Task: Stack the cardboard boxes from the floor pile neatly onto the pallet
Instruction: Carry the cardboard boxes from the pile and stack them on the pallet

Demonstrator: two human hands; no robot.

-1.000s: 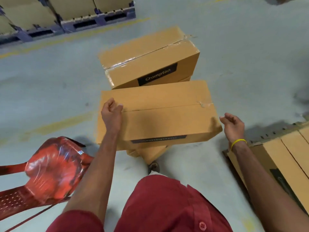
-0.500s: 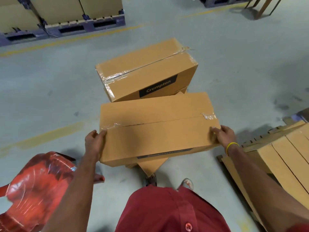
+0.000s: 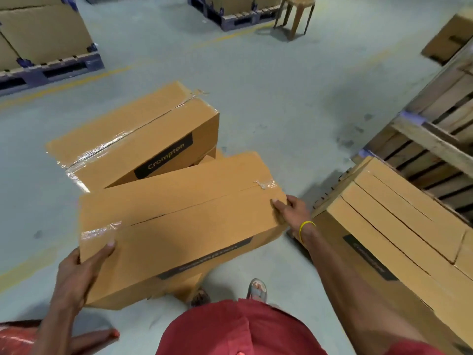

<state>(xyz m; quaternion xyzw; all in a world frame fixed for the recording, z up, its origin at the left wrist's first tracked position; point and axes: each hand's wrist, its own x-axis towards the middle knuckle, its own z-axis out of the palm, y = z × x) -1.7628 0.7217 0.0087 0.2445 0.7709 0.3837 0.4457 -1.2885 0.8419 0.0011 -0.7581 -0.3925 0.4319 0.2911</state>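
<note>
**Top box now grasped at both ends over the floor pile**

The cardboard box (image 3: 179, 226) lies lengthwise across the middle of the view, taped seam up, above a lower box (image 3: 185, 286) of the floor pile. Whether it still touches that lower box cannot be told.

The left grip (image 3: 79, 270) clasps the box's near-left end, with the thumb pressed flat on the top face just below the strip of clear tape. The right grip (image 3: 293, 208) (a yellow band (image 3: 305, 226) circles that wrist) clasps the far-right end, thumb on the top edge and fingers curled round the side.

A second ago the right grip hung free beside the box and the left lay on its top face. Half a second ago both had reached the ends. Since then the box has come closer to the camera and turned, so its right end now points toward the pallet (image 3: 435, 139). The left thumb has also moved up onto the lid.

Behind it, the box marked Crompton (image 3: 133, 139) sits where it was.

To the right, stacked boxes (image 3: 399, 226) rest on the wooden pallet, which fills more of the view than before. The held box is near them but apart.

A red shirt (image 3: 238, 329) and two sandalled feet (image 3: 257, 288) show below, on the grey floor (image 3: 281, 98).
</note>
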